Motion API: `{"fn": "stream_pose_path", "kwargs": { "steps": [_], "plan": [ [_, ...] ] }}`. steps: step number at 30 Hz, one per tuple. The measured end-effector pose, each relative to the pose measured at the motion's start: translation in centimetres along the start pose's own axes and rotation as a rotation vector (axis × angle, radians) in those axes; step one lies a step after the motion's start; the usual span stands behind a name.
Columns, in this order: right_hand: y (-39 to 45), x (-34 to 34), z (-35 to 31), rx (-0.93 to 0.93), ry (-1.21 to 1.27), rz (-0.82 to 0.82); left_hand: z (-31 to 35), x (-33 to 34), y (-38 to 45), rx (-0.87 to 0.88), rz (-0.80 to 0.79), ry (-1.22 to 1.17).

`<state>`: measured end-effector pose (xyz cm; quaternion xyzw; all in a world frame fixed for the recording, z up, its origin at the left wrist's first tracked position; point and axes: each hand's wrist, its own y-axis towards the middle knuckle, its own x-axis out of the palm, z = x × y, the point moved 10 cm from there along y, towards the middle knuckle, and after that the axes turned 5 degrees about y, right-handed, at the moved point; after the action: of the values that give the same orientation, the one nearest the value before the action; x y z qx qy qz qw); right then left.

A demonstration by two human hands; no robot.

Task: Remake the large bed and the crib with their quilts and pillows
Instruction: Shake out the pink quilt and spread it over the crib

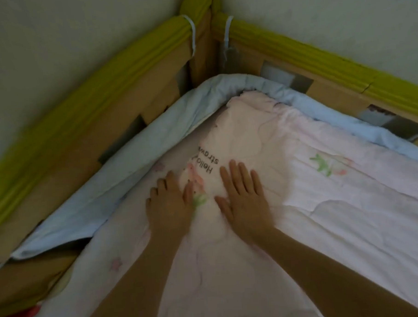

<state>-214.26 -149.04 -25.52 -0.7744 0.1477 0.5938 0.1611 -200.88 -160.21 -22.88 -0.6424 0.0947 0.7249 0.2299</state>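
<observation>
A pale pink and white quilt (pixel 324 201) with strawberry prints and the words "Hello straw..." lies spread inside the crib corner. Both my hands lie flat on it, side by side near the printed words. My left hand (pixel 169 203) presses down with fingers spread. My right hand (pixel 243 195) rests palm down, fingers straight and pointing toward the corner. A light blue padded layer (pixel 131 166) runs under the quilt's edge and bunches up along both crib sides. No pillow is in view.
The crib's wooden rails (pixel 105 119) meet in a corner at the top, capped with yellow-green foam padding (pixel 294 46) tied on with white cords. Grey tape patches mark the rails. Pale walls stand behind. A red patch (pixel 30 312) shows at bottom left.
</observation>
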Motion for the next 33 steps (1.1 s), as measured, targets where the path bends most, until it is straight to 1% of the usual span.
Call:
{"fn": "stream_pose_path", "kwargs": {
  "steps": [2, 3, 5, 6, 8, 9, 11, 12, 14, 16, 17, 19, 21, 23, 26, 27, 29, 30, 31, 32, 33],
  "plan": [
    [0.4, 0.4, 0.1, -0.004, -0.051, -0.02, -3.8, -0.4, -4.1, 0.008, -0.039, 0.033],
    [1.3, 0.2, 1.4, 0.028, -0.07, -0.026, -4.2, -0.3, -5.1, 0.04, -0.045, 0.035],
    [1.3, 0.2, 1.1, 0.1, -0.061, -0.065, -7.4, -0.3, -8.7, 0.013, -0.114, 0.048],
    [0.9, 0.0, 0.3, 0.158, -0.046, -0.091, -9.0, -0.3, -10.3, -0.024, -0.148, 0.056],
    [-0.2, -0.5, -2.7, 0.262, 0.046, -0.098, -11.1, -0.2, -12.2, -0.068, -0.157, 0.066],
    [-1.0, -0.5, -5.0, 0.276, 0.115, -0.103, -11.7, -0.1, -12.8, -0.074, -0.142, 0.055],
    [-2.9, 0.1, -10.1, 0.22, 0.238, -0.125, -12.1, -0.4, -13.4, -0.071, -0.102, 0.002],
    [-4.0, 0.4, -12.4, 0.177, 0.251, -0.125, -12.2, -0.5, -13.9, -0.07, -0.09, -0.023],
    [-6.4, 0.0, -16.1, 0.105, 0.21, -0.07, -12.7, -0.5, -14.8, -0.061, -0.097, -0.063],
    [-8.7, -0.5, -18.3, 0.102, 0.173, -0.022, -13.8, -0.6, -16.3, -0.057, -0.082, -0.086],
    [-9.8, -0.1, -19.0, 0.138, 0.214, -0.045, -14.5, -0.7, -17.4, -0.055, -0.074, -0.079],
    [-11.6, 1.8, -19.8, 0.269, 0.344, -0.17, -15.6, -0.9, -19.8, -0.047, -0.058, -0.047],
    [-12.2, 3.7, -20.4, 0.335, 0.415, -0.258, -16.3, -0.5, -21.6, -0.002, -0.121, 0.015],
    [-11.3, 3.7, -21.6, 0.325, 0.512, -0.263, -16.8, -0.9, -20.8, 0.088, -0.132, 0.026],
    [-7.9, 1.6, -23.0, 0.254, 0.567, -0.108, -18.3, -3.8, -15.6, 0.127, 0.021, 0.036],
    [-7.3, 1.5, -23.1, 0.251, 0.581, -0.109, -18.9, -3.7, -14.6, 0.135, 0.033, 0.077],
    [-7.4, 2.8, -23.0, 0.25, 0.659, -0.198, -20.4, -2.7, -14.7, 0.115, 0.027, 0.171],
    [-8.4, 3.4, -23.1, 0.242, 0.729, -0.243, -21.1, -1.4, -15.7, 0.104, -0.032, 0.234],
    [-9.5, 3.3, -23.4, 0.195, 0.77, -0.239, -21.7, -0.9, -17.0, 0.086, -0.043, 0.309],
    [-10.6, 2.9, -23.9, 0.116, 0.751, -0.189, -21.8, -0.8, -17.7, 0.097, 0.024, 0.376],
    [-12.0, 2.0, -23.9, 0.044, 0.655, -0.084, -20.8, -1.7, -18.1, 0.157, 0.125, 0.422]
  ]
}}
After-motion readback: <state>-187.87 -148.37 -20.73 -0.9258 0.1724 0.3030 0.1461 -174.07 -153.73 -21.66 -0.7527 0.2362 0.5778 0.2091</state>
